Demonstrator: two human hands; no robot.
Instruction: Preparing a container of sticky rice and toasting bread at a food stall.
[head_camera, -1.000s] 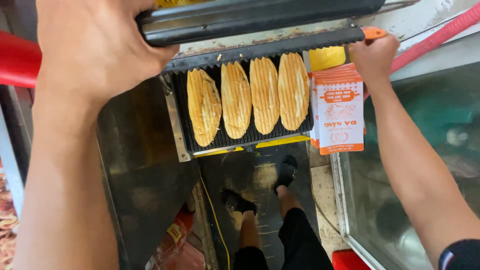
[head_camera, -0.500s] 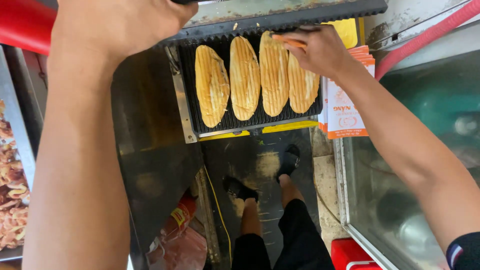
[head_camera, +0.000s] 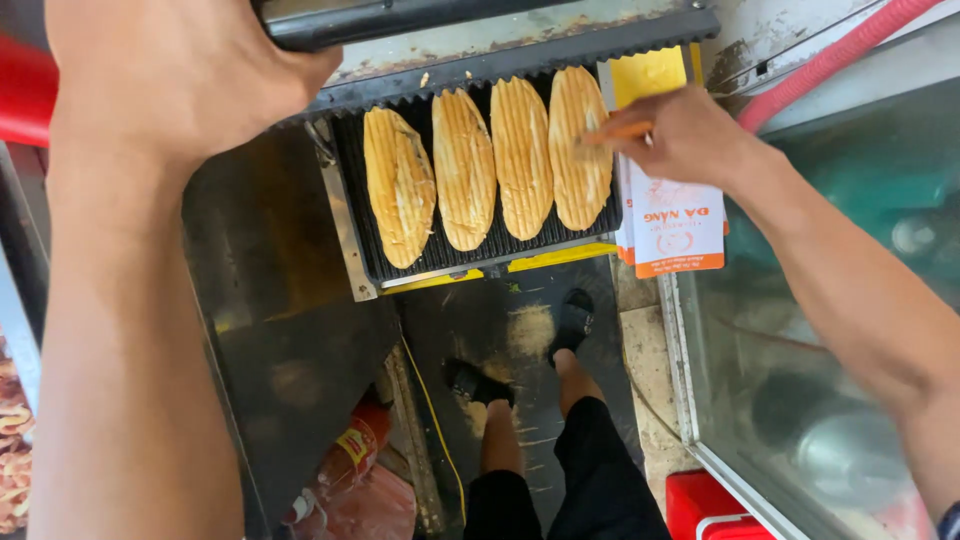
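Overhead, the left hand (head_camera: 170, 70) is clenched around the black bar handle (head_camera: 400, 20) of the raised ribbed metal press lid (head_camera: 520, 45), holding it up so the grill stays open. Four long golden toasted bread loaves (head_camera: 490, 165), scored with fine ridges, lie side by side on the black grooved grill plate (head_camera: 350, 190). The right hand (head_camera: 680, 135) pinches a thin orange stick (head_camera: 615, 131) whose tip touches the rightmost loaf, just beside white and orange paper sleeves (head_camera: 680, 230).
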